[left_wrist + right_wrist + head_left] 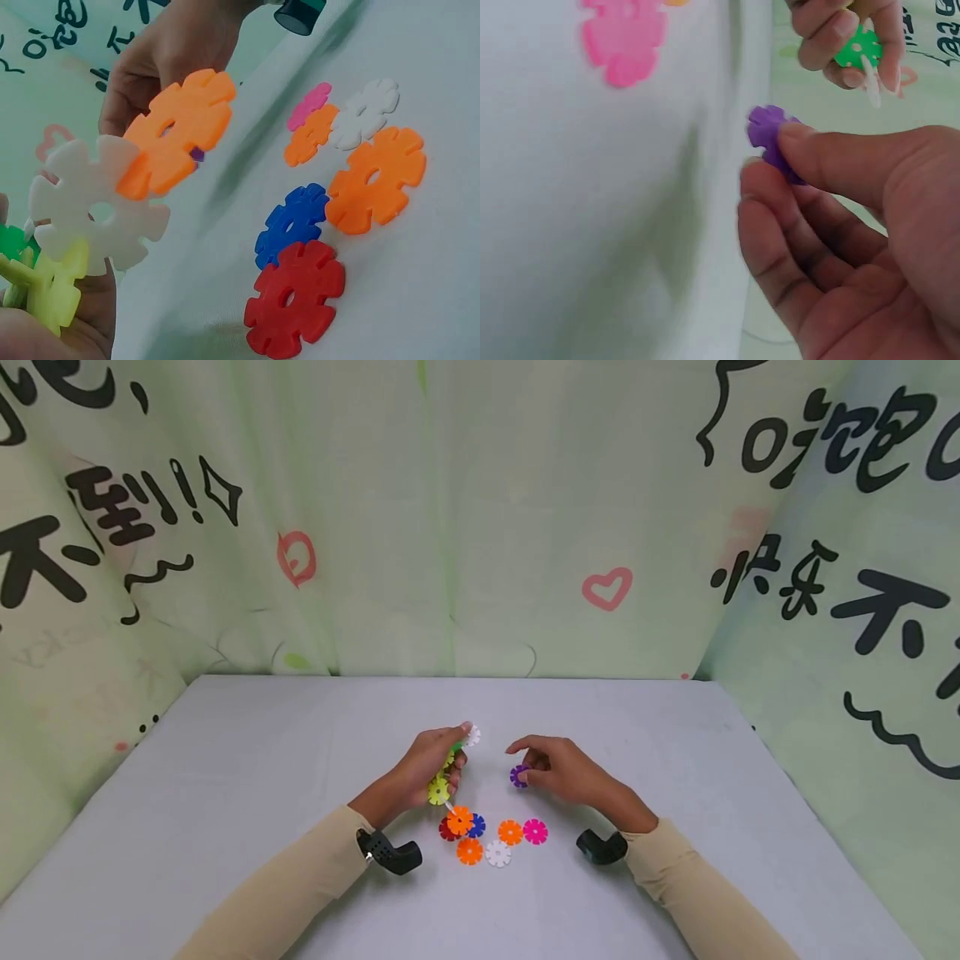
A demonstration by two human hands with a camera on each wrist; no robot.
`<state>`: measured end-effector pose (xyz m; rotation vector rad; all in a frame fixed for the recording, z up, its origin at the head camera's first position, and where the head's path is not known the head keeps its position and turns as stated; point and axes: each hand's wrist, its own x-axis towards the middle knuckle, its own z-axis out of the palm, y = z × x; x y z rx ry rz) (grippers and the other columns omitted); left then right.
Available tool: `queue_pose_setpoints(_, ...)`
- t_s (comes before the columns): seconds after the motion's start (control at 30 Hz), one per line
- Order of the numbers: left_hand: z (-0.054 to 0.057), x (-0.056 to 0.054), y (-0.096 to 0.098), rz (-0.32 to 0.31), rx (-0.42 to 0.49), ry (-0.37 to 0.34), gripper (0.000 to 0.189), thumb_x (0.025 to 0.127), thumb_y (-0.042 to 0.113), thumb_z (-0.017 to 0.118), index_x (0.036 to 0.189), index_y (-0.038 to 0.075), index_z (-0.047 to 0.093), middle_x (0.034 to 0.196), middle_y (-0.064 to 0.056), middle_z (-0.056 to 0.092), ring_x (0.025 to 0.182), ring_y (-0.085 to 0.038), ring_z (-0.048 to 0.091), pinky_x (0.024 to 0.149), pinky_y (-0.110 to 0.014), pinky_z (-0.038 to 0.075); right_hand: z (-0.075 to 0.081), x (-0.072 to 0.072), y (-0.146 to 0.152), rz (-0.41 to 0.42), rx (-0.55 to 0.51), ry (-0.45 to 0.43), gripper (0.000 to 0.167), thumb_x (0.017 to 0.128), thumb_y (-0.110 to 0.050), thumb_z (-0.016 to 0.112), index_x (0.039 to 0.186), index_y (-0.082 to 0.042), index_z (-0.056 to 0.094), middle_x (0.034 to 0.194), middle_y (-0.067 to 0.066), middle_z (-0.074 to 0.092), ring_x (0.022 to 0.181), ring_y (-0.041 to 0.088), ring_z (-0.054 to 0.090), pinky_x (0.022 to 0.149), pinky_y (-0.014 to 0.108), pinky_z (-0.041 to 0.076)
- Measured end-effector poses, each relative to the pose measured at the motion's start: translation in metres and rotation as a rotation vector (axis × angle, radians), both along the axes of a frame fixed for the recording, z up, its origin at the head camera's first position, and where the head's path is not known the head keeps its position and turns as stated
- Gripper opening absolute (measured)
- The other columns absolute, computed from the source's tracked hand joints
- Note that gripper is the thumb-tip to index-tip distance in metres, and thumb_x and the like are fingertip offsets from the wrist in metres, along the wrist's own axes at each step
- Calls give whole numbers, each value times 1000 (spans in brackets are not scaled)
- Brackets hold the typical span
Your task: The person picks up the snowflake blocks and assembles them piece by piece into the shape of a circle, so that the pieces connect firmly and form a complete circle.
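Note:
My left hand (427, 766) grips a chain of slotted flower-shaped plastic discs pushed into one another. At its upper end a white disc (473, 736) stands out by the thumb, beside a green disc (857, 49). Lower down come a yellow disc (438, 791), another white disc (97, 214) seen edge-on from the head, and an orange disc (180, 133) at the lower end. To the right, my right hand (564, 768) pinches a purple disc (774, 139) between thumb and fingers, apart from the chain. Part of the chain is hidden behind the left fingers.
Loose discs lie on the white table (637, 727) below the hands: red (294, 322), blue (289, 225), orange (469, 852), white (498, 854), a second orange (510, 832) and pink (536, 832). Printed curtains (510, 527) stand behind and at both sides.

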<state>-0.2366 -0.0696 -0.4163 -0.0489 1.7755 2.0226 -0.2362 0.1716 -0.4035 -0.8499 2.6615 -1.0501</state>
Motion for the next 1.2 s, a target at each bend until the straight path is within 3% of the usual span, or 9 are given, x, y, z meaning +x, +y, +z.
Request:
queue_pose_setpoints(0.13,0,-1,1,24,-4,-7,56,97,48,54,125,0,48,76,-5,49,51,-15,46,48,-22,47,6,-5,-7,-30,-77,39,17,90,-4,68,107,-4,70,91,-2,68,79,13,63,72,26,54)
queue_pose_setpoints(0.5,-3,3,3,64,-36,-1,39,100,30,49,122,-2,54,78,-5,55,56,-13,46,51,-19,44,10,-7,-27,-129,-277,-16,11,87,-4,71,97,0,68,86,8,66,70,24,70,65,29,56)
queue_pose_setpoints(0.7,-1,2,4,43,-18,48,38,102,24,47,138,14,53,92,-10,63,52,-12,43,49,-18,42,15,-7,-33,-156,-264,87,10,87,-6,73,96,-2,70,85,3,69,71,14,67,69,27,56)
queue_pose_setpoints(0.93,3,3,7,-2,12,39,39,103,27,47,138,11,52,83,-6,57,52,-12,42,48,-17,41,12,-8,-35,-170,-287,107,8,87,-6,72,95,-3,70,87,2,69,74,13,67,71,26,55)
queue_pose_setpoints(1.2,4,5,9,5,40,43,35,104,26,45,134,10,52,80,-5,53,52,-12,41,47,-17,40,11,-7,-41,-166,-315,199,7,84,-2,75,90,-3,70,84,2,70,72,12,66,67,26,55)
